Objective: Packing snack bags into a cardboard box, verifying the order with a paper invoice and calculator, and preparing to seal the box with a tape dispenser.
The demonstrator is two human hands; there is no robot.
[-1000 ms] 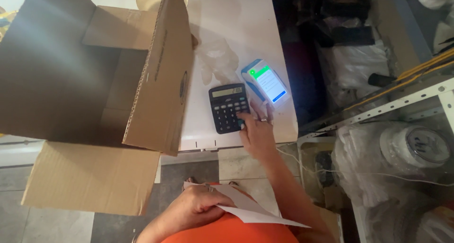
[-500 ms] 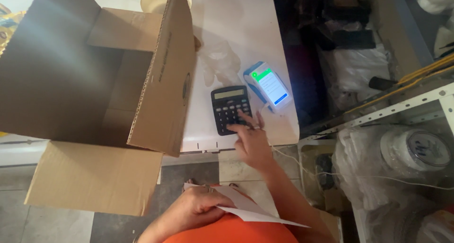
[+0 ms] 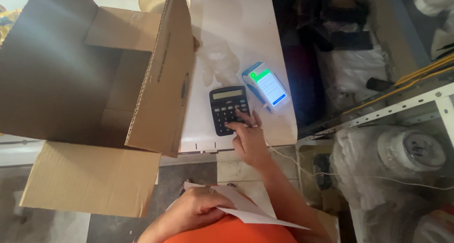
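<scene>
Calculator keys were being pressed by the right hand, fingers loose and holding nothing, while the left hand pinched a paper sheet, so figures probably needed careful keying.

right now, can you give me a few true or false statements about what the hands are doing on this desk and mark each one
1. The right hand has its fingers on the keys of the black calculator. True.
2. The left hand holds a pen. False: it holds a sheet of white paper near the person's lap.
3. The handheld device with the lit screen lies to the right of the calculator on the white table. True.
4. The cardboard box is taped shut. False: it stands open, its flaps spread.
5. The right hand is gripping the lit device. False: it is apart from it, on the calculator.
</scene>
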